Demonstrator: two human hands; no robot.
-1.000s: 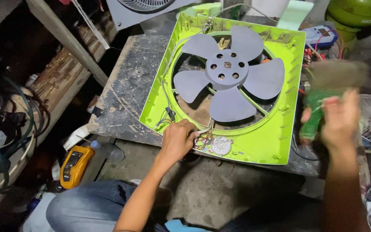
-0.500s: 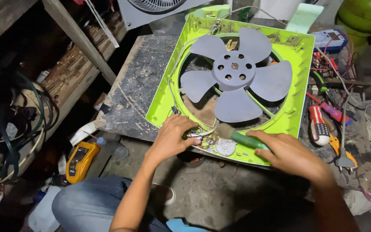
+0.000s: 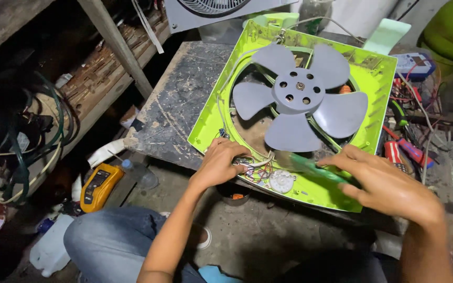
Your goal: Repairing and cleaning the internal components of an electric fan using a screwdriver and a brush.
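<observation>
A lime-green square fan housing (image 3: 378, 73) lies flat on a worn dark table (image 3: 176, 110), with a grey five-blade propeller (image 3: 300, 97) in its round opening. My left hand (image 3: 221, 162) rests on the housing's near edge, fingers on a bundle of coloured wires (image 3: 255, 169) beside a white round part (image 3: 282, 181). My right hand (image 3: 381, 181) holds a green-handled screwdriver (image 3: 310, 165), its tip pointing left toward the wires.
Red-handled tools and cables (image 3: 402, 144) lie to the right of the housing. A yellow multimeter (image 3: 99, 184) sits on the floor at left, near coiled hoses (image 3: 24, 152). A white fan grille (image 3: 216, 8) stands at the back. My knee in jeans (image 3: 111, 236) is below.
My right hand came from the tools at right with the green-handled screwdriver and brought it down to the housing's near edge beside my left hand. The view has shifted slightly.
</observation>
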